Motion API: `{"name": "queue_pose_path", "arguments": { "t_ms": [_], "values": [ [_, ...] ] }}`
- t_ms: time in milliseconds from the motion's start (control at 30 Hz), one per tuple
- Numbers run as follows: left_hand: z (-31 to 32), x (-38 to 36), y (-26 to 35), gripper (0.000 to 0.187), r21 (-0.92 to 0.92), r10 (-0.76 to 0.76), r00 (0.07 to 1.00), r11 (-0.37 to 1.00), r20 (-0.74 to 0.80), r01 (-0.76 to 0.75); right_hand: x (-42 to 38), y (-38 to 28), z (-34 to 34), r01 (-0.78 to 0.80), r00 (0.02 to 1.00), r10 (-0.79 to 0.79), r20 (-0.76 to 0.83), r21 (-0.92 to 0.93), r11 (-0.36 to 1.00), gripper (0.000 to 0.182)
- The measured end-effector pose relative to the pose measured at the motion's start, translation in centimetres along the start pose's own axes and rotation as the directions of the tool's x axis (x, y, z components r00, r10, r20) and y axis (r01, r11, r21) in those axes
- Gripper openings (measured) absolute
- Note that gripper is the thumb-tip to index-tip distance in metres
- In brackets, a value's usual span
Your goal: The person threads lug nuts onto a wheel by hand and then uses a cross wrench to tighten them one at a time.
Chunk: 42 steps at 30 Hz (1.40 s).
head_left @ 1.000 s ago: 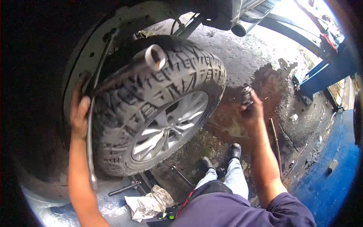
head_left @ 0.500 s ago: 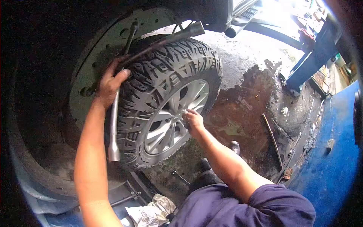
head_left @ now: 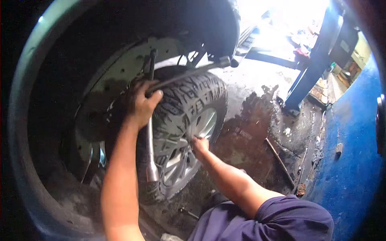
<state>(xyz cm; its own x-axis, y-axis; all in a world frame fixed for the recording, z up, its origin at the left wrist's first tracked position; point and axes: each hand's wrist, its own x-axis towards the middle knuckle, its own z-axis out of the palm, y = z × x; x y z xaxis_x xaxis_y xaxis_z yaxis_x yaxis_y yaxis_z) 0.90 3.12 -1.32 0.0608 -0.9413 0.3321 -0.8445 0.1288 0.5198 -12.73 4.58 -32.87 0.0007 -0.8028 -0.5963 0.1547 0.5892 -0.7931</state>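
I take the wheel (head_left: 189,120) as my landmark: it stands tilted in the wheel arch, tread up, alloy face turned right. My left hand (head_left: 140,105) sits on top of the tread, its grip closed around a cross wrench (head_left: 149,136); one arm of the wrench hangs down just left of the rim, another runs up and right over the tyre. My right hand (head_left: 200,144) is at the centre of the alloy face, fingers pinched at the hub; whether they hold anything I cannot tell, since the fingertips are hidden against the spokes.

To do this well, I judge the left hand should keep the wheel pressed square to the hub while the right works by fingertips, turning gently, not forcing.

Count: one wheel, one wrench, two hands. Right of the wheel, one thin rod (head_left: 279,160) lies on the stained floor (head_left: 249,132).
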Motion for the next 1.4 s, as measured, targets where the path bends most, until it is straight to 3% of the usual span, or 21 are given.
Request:
{"name": "queue_pose_path", "arguments": {
  "t_ms": [33,100,133,167,233,300,333,400,500,533,600,700,800,867,900,1000,1033,1100,1200,1300,1400],
  "values": [
    [0.3,0.2,-0.8,0.049,0.023,0.053,0.998,0.998,-0.040,-0.052,1.5,1.6,0.4,-0.024,1.000,0.024,0.002,0.122,0.992,0.037],
    [-0.4,0.0,0.7,0.048,0.048,0.033,0.999,0.998,-0.024,-0.032,2.4,2.4,0.4,-0.006,1.000,0.005,0.008,0.057,0.998,0.032],
    [-0.6,-0.2,1.3,0.048,0.093,0.024,0.999,0.995,-0.030,-0.022,2.2,2.2,0.4,-0.144,0.988,0.127,0.084,0.236,0.961,0.027],
    [-0.6,-0.2,1.3,0.048,0.118,0.031,0.999,0.993,-0.040,-0.026,2.1,2.1,0.2,-0.025,0.994,0.017,0.110,0.073,0.997,0.025],
    [-0.8,-0.4,1.5,0.049,0.128,0.044,0.997,0.991,-0.058,-0.036,1.3,1.5,0.5,-0.065,0.992,0.058,0.113,0.060,0.996,0.023],
    [-0.5,-0.2,1.0,0.049,0.054,0.017,0.999,0.998,-0.044,-0.014,0.7,-0.4,0.6,-0.339,0.940,0.329,0.090,0.366,0.867,0.022],
    [-0.3,-0.2,0.8,0.049,0.015,0.001,0.999,1.000,-0.032,0.000,3.3,2.1,0.6,-0.168,0.980,0.167,0.109,0.002,0.986,0.024],
    [-0.3,-0.2,1.2,0.046,0.055,0.022,0.997,0.998,-0.072,-0.018,-0.4,0.0,-0.1,-0.229,0.964,0.174,0.202,0.295,0.927,0.027],
    [0.2,0.0,0.4,0.038,-0.012,0.030,0.994,0.999,-0.105,-0.031,-0.9,-0.6,-0.1,-0.287,0.951,0.218,0.218,0.363,0.887,0.024],
    [0.2,0.0,0.2,0.038,-0.019,0.033,0.994,0.999,-0.100,-0.035,0.6,0.5,0.0,-0.240,0.962,0.185,0.202,0.293,0.926,0.038],
    [0.3,0.1,0.1,0.037,-0.028,0.039,0.995,0.999,-0.089,-0.042,1.4,0.8,0.6,-0.214,0.973,0.200,0.113,0.133,0.968,0.041],
    [0.0,0.2,0.5,0.037,-0.070,0.013,0.998,0.997,-0.068,-0.018,-0.2,-0.8,-0.5,0.018,1.000,-0.015,0.013,-0.312,0.950,0.047],
    [-0.1,-0.2,0.9,0.039,-0.042,0.000,0.999,0.999,-0.047,-0.002,-0.9,-2.2,-1.2,-0.019,0.994,0.050,0.095,-0.305,0.952,0.056],
    [0.4,-0.1,0.6,0.040,-0.035,-0.002,0.999,0.999,-0.034,0.000,3.6,2.2,0.1,-0.081,0.989,0.117,0.091,-0.332,0.940,0.064],
    [0.7,-0.1,-0.1,0.040,-0.044,-0.014,0.999,0.999,-0.030,0.012,0.9,-0.9,-0.8,-0.097,0.987,0.138,0.086,-0.369,0.924,0.066],
    [-0.1,-0.1,-0.5,0.041,-0.083,-0.056,0.998,0.995,0.029,0.058,4.7,4.1,0.0,0.057,0.963,-0.015,0.269,-0.146,0.988,0.033],
    [-0.3,0.2,-0.5,0.042,-0.049,-0.071,0.997,0.996,0.034,0.072,2.6,2.1,0.0,-0.130,0.972,0.121,0.203,0.030,0.991,0.034],
    [-0.3,0.3,-0.3,0.042,-0.015,-0.081,0.996,0.997,0.039,0.082,4.8,4.4,0.7,0.075,0.994,-0.058,0.089,-0.207,0.975,0.039],
    [-0.1,0.2,0.6,0.038,-0.060,-0.042,0.999,0.997,-0.008,0.041,3.8,3.1,-0.1,-0.012,0.993,0.040,0.115,-0.233,0.972,0.042],
    [0.4,0.2,0.0,0.037,-0.176,-0.065,0.998,0.982,0.000,0.064,6.4,6.5,1.1,-0.006,0.992,0.017,0.128,-0.088,0.996,0.045],
    [0.3,0.1,-0.1,0.037,-0.182,-0.088,0.996,0.979,0.018,0.090,2.6,1.2,-0.7,-0.104,0.966,0.103,0.237,-0.006,0.995,0.041]
  ]
}}
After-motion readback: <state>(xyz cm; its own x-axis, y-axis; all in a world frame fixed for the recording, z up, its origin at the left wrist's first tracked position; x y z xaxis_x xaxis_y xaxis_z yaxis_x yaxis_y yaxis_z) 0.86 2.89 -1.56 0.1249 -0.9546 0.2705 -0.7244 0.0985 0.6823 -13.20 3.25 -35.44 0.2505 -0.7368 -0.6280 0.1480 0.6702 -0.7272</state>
